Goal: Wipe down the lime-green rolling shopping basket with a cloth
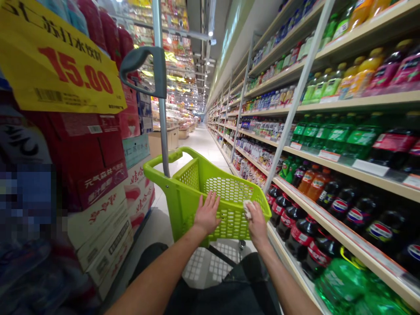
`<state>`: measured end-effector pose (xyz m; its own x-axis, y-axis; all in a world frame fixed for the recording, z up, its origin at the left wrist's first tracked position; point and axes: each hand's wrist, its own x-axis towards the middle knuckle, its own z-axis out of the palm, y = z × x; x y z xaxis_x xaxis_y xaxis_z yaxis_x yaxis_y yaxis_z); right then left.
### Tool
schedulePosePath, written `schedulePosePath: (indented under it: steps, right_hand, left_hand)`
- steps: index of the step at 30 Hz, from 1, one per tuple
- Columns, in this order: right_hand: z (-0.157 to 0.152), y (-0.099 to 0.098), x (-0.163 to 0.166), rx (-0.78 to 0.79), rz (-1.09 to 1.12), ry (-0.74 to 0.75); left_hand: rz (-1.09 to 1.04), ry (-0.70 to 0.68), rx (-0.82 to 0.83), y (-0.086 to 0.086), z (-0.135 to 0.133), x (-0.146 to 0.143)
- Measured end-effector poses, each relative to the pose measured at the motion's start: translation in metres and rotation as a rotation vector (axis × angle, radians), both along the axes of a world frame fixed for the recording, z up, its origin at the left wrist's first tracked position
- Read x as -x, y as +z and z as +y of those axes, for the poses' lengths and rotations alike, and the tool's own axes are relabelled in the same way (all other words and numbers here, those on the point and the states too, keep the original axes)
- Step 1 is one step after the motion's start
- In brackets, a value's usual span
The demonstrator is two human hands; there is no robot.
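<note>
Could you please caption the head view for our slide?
Left hand against a green basket, right hand holding a cloth.

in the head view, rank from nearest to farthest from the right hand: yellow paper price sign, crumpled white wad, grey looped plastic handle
1. Crumpled white wad: held in the right hand.
2. Grey looped plastic handle: up and left, on the metal pole.
3. Yellow paper price sign: farther left.

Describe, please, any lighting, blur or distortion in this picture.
Head view: the basket, left hand and right hand look fairly sharp; ceiling lights glare; the nearest shelf post leans, likely wide-angle distortion; lower left is dark, blurred and partly pixelated.
</note>
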<state>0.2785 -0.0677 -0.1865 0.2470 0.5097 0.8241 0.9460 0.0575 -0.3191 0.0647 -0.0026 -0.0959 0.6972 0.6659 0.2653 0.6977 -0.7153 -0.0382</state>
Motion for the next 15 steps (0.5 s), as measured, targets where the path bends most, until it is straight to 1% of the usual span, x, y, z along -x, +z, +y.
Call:
schedulePosePath:
  steps: [2,3,5,7,9,11,13,14,15]
  right_hand:
    - [0.015,0.007,0.02,0.015,-0.073,0.096]
    - [0.019,0.011,0.022,0.021,-0.099,0.112]
    - [0.014,0.013,0.008,0.007,-0.104,0.058]
    - [-0.003,0.009,-0.019,-0.027,-0.068,-0.068]
    - [-0.025,-0.005,-0.043,-0.037,-0.051,-0.161]
    - [-0.045,-0.028,-0.051,-0.014,-0.073,-0.164]
    - [-0.059,-0.053,-0.043,0.018,-0.107,-0.107]
    - [-0.064,-0.063,-0.036,0.032,-0.12,-0.075]
    - [-0.066,-0.068,-0.028,0.043,-0.125,-0.051]
  left_hand:
    - [0.016,-0.014,-0.015,0.0,0.0,0.002]
    - [0.023,-0.019,-0.023,-0.001,0.0,0.003]
    - [0.03,-0.026,-0.039,-0.002,0.0,0.004]
    - [0.033,-0.026,-0.047,-0.004,-0.001,0.003]
    - [0.029,-0.015,-0.052,-0.005,-0.001,0.002]
    - [0.02,-0.007,-0.055,-0.006,-0.001,0.001]
    - [0.012,-0.008,-0.062,-0.007,-0.002,0.001]
    - [0.011,-0.011,-0.067,-0.007,-0.002,0.002]
    - [0.013,-0.016,-0.07,-0.007,-0.001,0.002]
